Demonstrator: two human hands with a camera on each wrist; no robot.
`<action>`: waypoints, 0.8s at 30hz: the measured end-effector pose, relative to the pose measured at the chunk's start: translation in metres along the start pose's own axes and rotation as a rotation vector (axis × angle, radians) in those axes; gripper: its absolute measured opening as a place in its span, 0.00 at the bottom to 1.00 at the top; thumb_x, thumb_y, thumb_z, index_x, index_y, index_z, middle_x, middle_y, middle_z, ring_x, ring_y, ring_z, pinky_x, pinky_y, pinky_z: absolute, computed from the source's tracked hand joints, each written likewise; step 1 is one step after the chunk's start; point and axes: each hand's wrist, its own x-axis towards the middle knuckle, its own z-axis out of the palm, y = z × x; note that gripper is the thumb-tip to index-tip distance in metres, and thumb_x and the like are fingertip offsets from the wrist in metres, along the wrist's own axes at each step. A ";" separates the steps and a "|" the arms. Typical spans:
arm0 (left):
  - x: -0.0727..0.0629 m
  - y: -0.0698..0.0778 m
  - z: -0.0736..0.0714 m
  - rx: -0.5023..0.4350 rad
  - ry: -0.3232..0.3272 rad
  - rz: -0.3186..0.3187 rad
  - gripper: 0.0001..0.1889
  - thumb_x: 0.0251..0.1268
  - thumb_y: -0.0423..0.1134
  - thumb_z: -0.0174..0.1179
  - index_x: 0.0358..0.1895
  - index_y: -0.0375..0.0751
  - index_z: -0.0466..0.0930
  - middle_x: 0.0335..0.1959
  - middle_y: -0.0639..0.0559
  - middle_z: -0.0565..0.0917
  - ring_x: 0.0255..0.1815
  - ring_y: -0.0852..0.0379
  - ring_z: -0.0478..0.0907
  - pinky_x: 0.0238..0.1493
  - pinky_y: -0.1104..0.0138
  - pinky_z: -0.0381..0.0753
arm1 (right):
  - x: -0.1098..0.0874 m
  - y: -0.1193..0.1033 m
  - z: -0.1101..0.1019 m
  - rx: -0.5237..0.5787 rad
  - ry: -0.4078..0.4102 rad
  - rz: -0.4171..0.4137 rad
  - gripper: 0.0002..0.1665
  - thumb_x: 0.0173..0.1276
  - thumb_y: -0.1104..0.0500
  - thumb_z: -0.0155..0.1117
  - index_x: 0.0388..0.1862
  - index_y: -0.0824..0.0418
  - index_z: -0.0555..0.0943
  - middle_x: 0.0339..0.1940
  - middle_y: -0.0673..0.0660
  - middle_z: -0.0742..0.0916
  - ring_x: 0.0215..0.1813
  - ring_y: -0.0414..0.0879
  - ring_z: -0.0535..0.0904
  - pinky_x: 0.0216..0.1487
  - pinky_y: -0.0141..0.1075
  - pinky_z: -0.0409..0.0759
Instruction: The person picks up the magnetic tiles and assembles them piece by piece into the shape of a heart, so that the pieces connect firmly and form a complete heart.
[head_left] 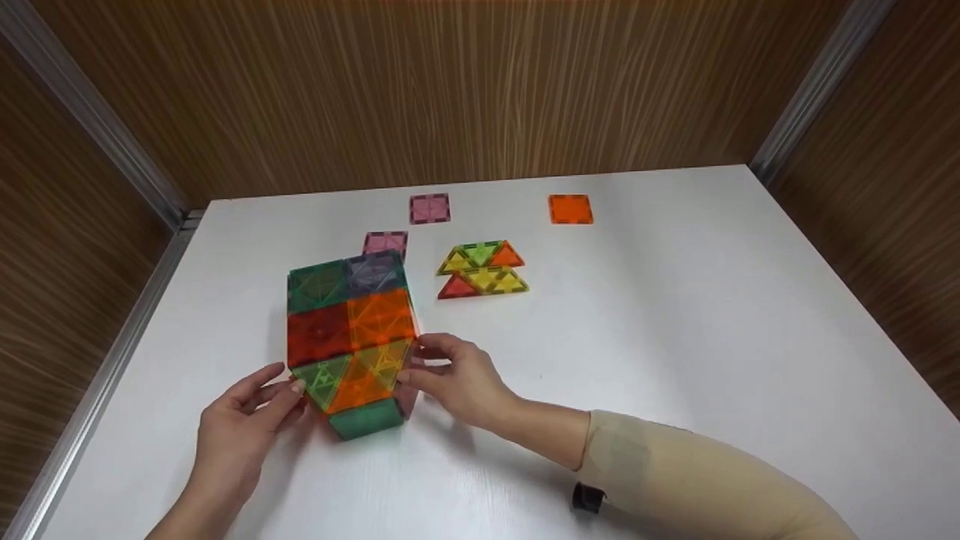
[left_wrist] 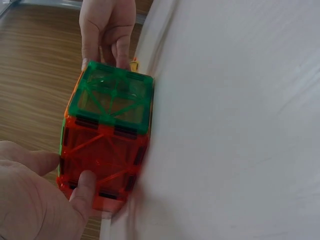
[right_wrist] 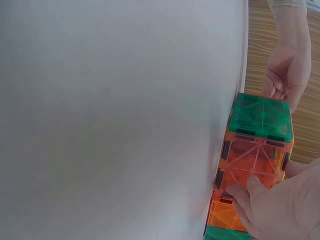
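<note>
A boxy structure of translucent magnetic tiles [head_left: 319, 330] stands over the left part of the table, between the two hands. Green and purple squares top its far end, red and orange squares its middle, and green, orange and yellow triangles its near end. My left hand [head_left: 240, 420] grips its near left corner; in the left wrist view a finger lies on a red square tile [left_wrist: 97, 150], below a green end tile [left_wrist: 117, 92]. From the right side my right hand [head_left: 469, 382] holds it, thumb by the yellow triangle and fingers against a pink side tile [right_wrist: 250, 152].
Several small triangle tiles [head_left: 480, 281] lie joined in two rows on the white table [head_left: 675, 337]. Farther back are a pink square tile [head_left: 430, 209] and an orange one [head_left: 571, 209]. Another pink tile [head_left: 385, 241] is partly behind the structure. Wood-grain panels [head_left: 480, 90] enclose the table.
</note>
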 end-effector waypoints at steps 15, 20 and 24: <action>0.002 0.001 0.001 0.010 -0.065 0.033 0.31 0.77 0.37 0.65 0.78 0.35 0.69 0.77 0.36 0.72 0.50 0.68 0.86 0.56 0.64 0.85 | 0.002 0.001 -0.004 0.074 -0.065 -0.028 0.44 0.73 0.61 0.74 0.83 0.61 0.66 0.75 0.57 0.78 0.69 0.53 0.82 0.61 0.39 0.84; 0.008 0.004 0.000 0.018 -0.083 0.048 0.31 0.77 0.38 0.66 0.78 0.36 0.69 0.76 0.37 0.73 0.52 0.69 0.85 0.57 0.64 0.85 | 0.007 0.002 -0.009 0.060 -0.119 -0.030 0.46 0.73 0.60 0.75 0.85 0.53 0.65 0.73 0.51 0.80 0.72 0.51 0.79 0.63 0.39 0.82; 0.015 0.006 -0.004 0.019 -0.102 0.043 0.32 0.77 0.40 0.67 0.79 0.36 0.69 0.77 0.37 0.72 0.53 0.69 0.85 0.58 0.64 0.84 | 0.011 0.002 -0.012 0.047 -0.138 -0.034 0.45 0.74 0.58 0.74 0.85 0.50 0.65 0.73 0.51 0.80 0.72 0.50 0.79 0.65 0.39 0.81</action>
